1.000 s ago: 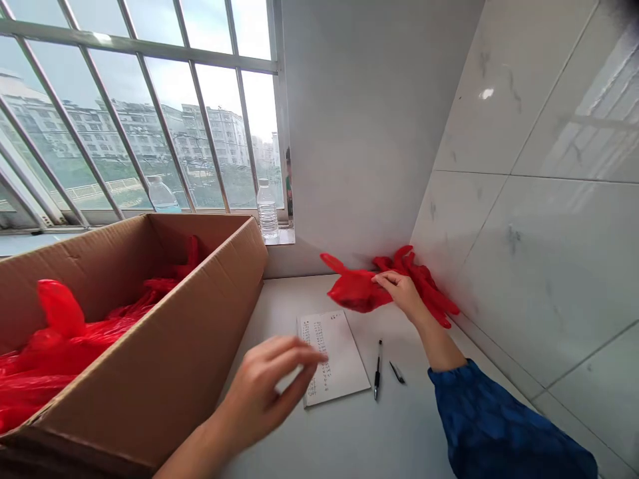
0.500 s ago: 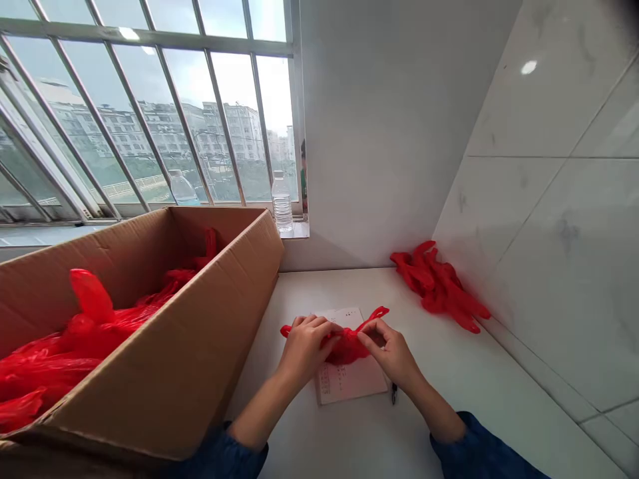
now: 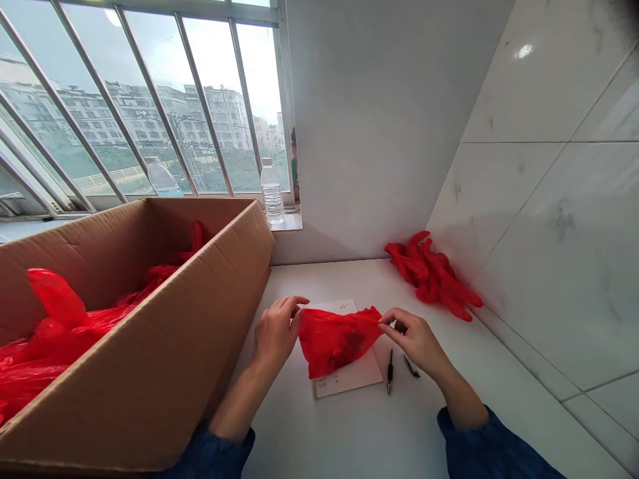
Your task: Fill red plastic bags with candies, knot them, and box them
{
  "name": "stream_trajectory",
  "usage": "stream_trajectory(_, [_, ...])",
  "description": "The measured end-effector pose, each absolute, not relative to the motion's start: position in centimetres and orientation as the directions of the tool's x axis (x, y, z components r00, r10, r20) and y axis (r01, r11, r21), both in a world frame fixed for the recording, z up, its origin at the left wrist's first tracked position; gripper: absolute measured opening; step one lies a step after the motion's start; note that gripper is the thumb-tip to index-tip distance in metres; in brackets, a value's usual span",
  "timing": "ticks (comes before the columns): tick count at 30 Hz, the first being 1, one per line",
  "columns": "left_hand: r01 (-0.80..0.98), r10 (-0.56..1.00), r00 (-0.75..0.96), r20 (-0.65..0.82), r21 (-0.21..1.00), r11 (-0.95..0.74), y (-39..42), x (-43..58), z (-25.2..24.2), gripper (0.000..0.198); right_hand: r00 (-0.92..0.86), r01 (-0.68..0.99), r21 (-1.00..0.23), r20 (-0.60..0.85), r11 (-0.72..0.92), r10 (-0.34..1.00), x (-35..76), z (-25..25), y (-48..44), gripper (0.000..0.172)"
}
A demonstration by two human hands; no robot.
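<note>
A red plastic bag (image 3: 335,340) is stretched open between my hands, with a darker bulge showing in its lower right part. My left hand (image 3: 277,332) pinches its upper left corner, and my right hand (image 3: 412,338) pinches the upper right corner between thumb and fingers. Beneath the bag lies a notebook (image 3: 352,383) with handwriting on its page, mostly covered. A black pen (image 3: 390,372) is right of the notebook, and its dark cap-like piece (image 3: 411,366) lies below my right hand.
A large cardboard box (image 3: 200,313) on the left holds many red plastic bags (image 3: 74,336). More red bags (image 3: 432,276) are heaped on the white table (image 3: 319,436) against the tiled wall (image 3: 554,219). A clear bottle (image 3: 272,193) stands on the sill by the barred window.
My hands have moved apart, and the bunched red bag is now spread wide between them. More of the pen and the dark piece beside it shows. The view has shifted slightly.
</note>
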State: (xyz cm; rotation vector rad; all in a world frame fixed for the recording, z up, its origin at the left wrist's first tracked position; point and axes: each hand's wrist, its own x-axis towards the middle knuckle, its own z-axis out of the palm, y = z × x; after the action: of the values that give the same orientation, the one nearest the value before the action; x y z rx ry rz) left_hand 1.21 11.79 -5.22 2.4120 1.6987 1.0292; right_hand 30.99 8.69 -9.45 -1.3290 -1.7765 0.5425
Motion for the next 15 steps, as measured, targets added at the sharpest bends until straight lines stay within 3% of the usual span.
stream_trajectory(4, [0.831,0.829,0.239,0.506,0.335,-0.444,10.9,2.1,-4.8,0.026,-0.149,0.578,-0.746,0.302,0.331,0.941,30.4,-8.9,7.9,0.017])
stream_trajectory(10, [0.701,0.679,0.555,0.480,0.169,-0.692,9.2,4.8,-5.4,0.036,-0.077,0.668,-0.682,0.335,0.298,0.939,26.7,-8.4,7.0,0.034])
stream_trajectory(12, [0.714,0.703,0.541,0.461,0.189,-0.674,9.2,4.9,-5.8,0.035,-0.069,0.704,-0.639,0.372,0.309,0.926,25.8,-8.6,6.9,0.030])
stream_trajectory(15, [0.727,0.744,0.495,0.450,0.254,-0.638,9.5,4.6,-5.7,0.016,-0.083,0.688,-0.638,0.403,0.345,0.911,25.8,-8.8,7.1,0.023])
